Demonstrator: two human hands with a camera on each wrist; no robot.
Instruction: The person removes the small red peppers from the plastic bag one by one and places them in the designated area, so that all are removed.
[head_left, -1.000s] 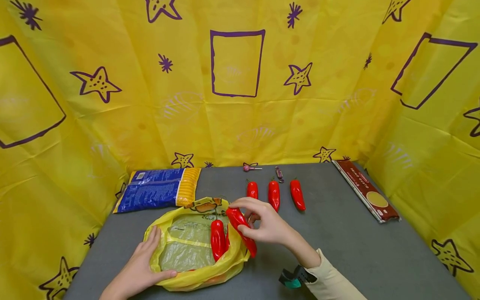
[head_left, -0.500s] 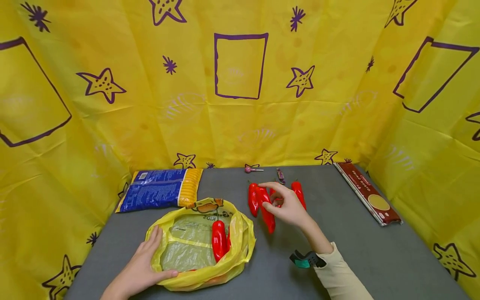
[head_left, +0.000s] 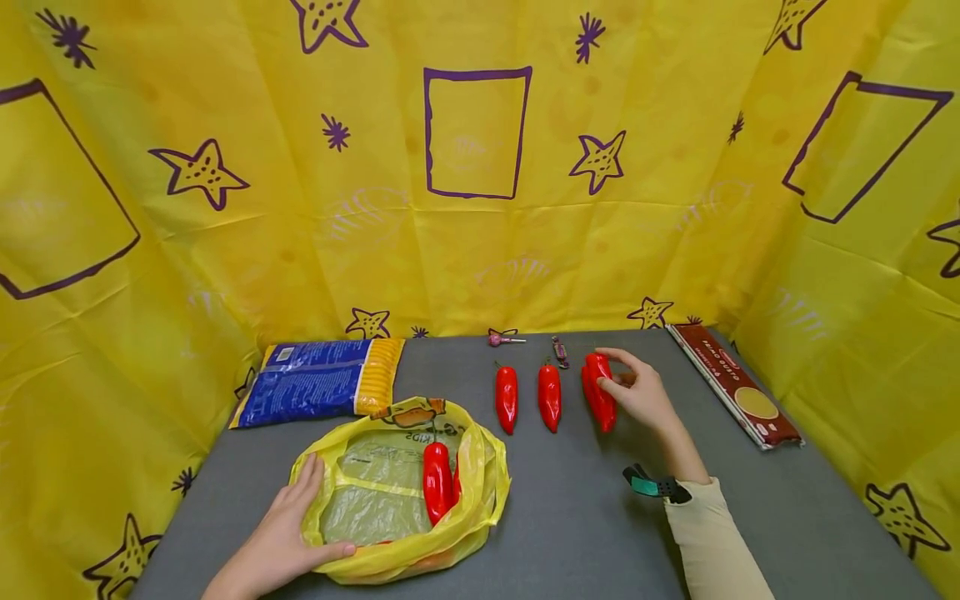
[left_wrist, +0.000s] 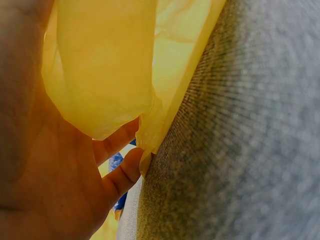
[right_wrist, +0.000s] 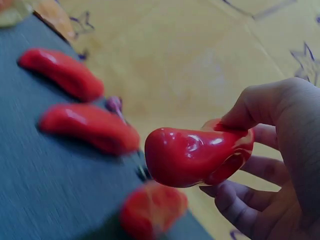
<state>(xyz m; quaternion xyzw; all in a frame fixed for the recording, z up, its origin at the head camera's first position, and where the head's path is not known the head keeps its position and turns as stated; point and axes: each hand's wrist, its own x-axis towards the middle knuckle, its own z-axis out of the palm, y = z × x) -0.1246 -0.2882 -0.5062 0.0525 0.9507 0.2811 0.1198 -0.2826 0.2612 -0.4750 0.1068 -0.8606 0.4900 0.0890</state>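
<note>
My right hand (head_left: 647,398) pinches a red pepper (right_wrist: 182,156) between thumb and fingers, raised above the tabletop at the right end of a row. Just behind it, largely covered in the head view, lies another red pepper (right_wrist: 150,207). Two more red peppers (head_left: 506,400) lie to the left. My left hand (head_left: 279,527) rests against the left side of a yellow plastic bag (head_left: 486,471), fingers fairly straight and thumb along its front rim. Inside the bag's wide mouth a red pepper (head_left: 437,483) leans by the right wall, with part of another beside it.
A blue and yellow packet (head_left: 303,383) lies at the back left. At the back edge are a lollipop (head_left: 498,340) and a wrapped candy (head_left: 560,352). A long brown package (head_left: 731,383) lies along the right side. Yellow patterned cloth (head_left: 480,250) walls the grey table (head_left: 570,517).
My right hand has carried the pepper from the bag's right edge past the two left peppers to the right end of the row. My left hand has stayed at the bag.
</note>
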